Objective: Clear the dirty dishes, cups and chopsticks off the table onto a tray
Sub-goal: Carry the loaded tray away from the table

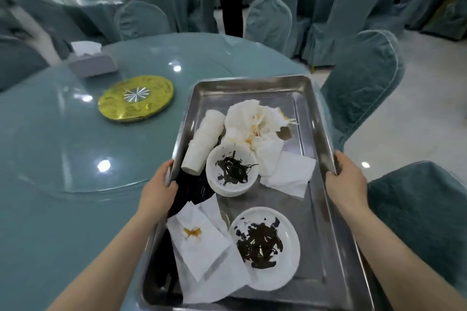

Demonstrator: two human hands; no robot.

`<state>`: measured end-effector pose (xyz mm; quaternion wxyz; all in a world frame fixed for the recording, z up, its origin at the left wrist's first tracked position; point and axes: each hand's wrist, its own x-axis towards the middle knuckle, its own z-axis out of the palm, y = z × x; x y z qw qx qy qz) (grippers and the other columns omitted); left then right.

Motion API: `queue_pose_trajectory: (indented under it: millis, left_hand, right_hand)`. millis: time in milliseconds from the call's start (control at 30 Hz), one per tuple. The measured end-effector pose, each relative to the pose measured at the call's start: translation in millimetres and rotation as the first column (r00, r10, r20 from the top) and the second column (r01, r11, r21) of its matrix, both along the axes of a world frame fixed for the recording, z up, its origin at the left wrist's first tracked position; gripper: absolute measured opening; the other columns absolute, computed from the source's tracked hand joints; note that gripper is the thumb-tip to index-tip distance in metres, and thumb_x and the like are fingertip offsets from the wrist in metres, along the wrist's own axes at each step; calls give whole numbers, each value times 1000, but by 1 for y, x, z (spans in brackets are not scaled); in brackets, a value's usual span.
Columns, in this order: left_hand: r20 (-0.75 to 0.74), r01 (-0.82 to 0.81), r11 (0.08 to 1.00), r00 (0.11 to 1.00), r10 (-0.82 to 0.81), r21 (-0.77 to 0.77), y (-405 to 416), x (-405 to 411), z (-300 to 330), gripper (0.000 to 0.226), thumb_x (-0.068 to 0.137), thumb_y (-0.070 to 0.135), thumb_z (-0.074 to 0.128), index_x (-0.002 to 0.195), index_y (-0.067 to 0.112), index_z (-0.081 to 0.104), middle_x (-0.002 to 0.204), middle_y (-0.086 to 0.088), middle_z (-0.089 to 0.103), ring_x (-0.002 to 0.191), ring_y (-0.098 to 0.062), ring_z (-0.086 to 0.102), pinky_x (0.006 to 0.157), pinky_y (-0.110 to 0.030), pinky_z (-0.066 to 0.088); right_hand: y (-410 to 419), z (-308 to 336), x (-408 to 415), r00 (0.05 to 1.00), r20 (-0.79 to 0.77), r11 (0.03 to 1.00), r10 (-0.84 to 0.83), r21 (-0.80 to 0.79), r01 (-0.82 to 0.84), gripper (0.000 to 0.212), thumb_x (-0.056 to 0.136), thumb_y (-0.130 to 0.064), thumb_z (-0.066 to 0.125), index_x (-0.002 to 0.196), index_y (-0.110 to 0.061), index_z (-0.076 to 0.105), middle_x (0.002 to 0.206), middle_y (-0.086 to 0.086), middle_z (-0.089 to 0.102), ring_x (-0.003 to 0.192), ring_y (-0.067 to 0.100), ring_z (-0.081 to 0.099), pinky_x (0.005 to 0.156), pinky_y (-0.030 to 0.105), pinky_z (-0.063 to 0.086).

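with both long rims gripped, left hand [158,187] and right hand [345,177] curl their fingers round the steel tray [252,88] at the table's [63,146] near edge, so carrying it level looks wise. shiny metal bears a stack of cups [204,144], smeared bowl [232,171], plate [264,247], crumpled napkins [255,121], dark chopsticks [194,184].

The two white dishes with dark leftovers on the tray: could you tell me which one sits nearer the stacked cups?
The deeper bowl, mid-tray, sits right beside the stacked cups lying on their side. The flatter plate lies apart, near the tray's close end.
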<state>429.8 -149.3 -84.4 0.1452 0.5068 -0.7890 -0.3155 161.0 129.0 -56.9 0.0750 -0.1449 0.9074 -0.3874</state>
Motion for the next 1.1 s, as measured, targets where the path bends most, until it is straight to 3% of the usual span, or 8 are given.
queue_pose_trajectory:
  millis: [167,300,433,600,767,867,967,1100]
  left_hand:
    - [19,-113,992,993,114,-51,8,53,26,56,85,13,52,135,35,44,80,-2,60,66,-17,51,55,-29,35]
    - [-1,-243,964,970,245,-112,17,114,51,54,82,13,56,131,35,50,67,3,57,59,-12,45,52,-24,32]
    - [15,-373,914,925,380,-157,31,176,72,54,80,12,58,130,31,51,77,-10,64,64,-22,51,51,-25,31]
    - [7,-551,802,823,567,-229,74,251,96,54,79,14,61,130,31,52,71,5,51,70,-18,49,59,-28,31]
    - [-46,-689,684,712,701,-238,138,337,116,54,77,12,62,127,31,54,59,8,54,58,-11,52,50,-26,31]
    - [-77,-770,595,623,778,-230,195,391,127,52,77,14,61,125,33,55,54,9,53,54,-5,52,48,-24,31]
    - [-97,-831,503,536,839,-238,256,438,136,53,76,15,62,126,33,56,62,7,62,62,-8,58,52,-22,35]
    - [-109,-895,354,394,913,-272,334,493,151,54,75,13,65,126,29,57,98,-12,69,87,-30,63,64,-28,36]
  right_hand:
    - [-36,11,4,986,-7,986,168,-12,-168,52,83,0,48,129,-22,55,112,6,68,87,27,60,70,29,44]
    - [-80,19,20,951,12,951,309,-36,-308,51,81,-1,54,130,-17,55,113,9,68,94,31,63,73,29,43]
    - [-123,29,56,901,8,894,434,-129,-430,45,79,-1,56,121,-16,61,100,6,72,87,30,65,76,35,50]
    - [-167,48,114,792,-14,771,611,-220,-598,35,78,1,55,108,-14,65,73,-16,64,68,21,60,67,32,49]
    - [-183,73,198,660,-106,629,744,-223,-744,32,75,2,58,104,-7,65,78,1,69,75,28,63,61,28,44]
    - [-180,87,257,531,-100,508,842,-187,-841,45,77,1,58,120,-7,62,106,13,69,98,34,64,80,37,49]
    - [-172,95,316,411,-92,390,907,-183,-902,51,77,1,59,127,-9,59,112,12,68,99,29,63,83,34,47]
    - [-157,101,403,254,-57,239,965,-194,-951,48,76,-6,62,123,-15,63,92,2,70,81,26,66,73,33,52]
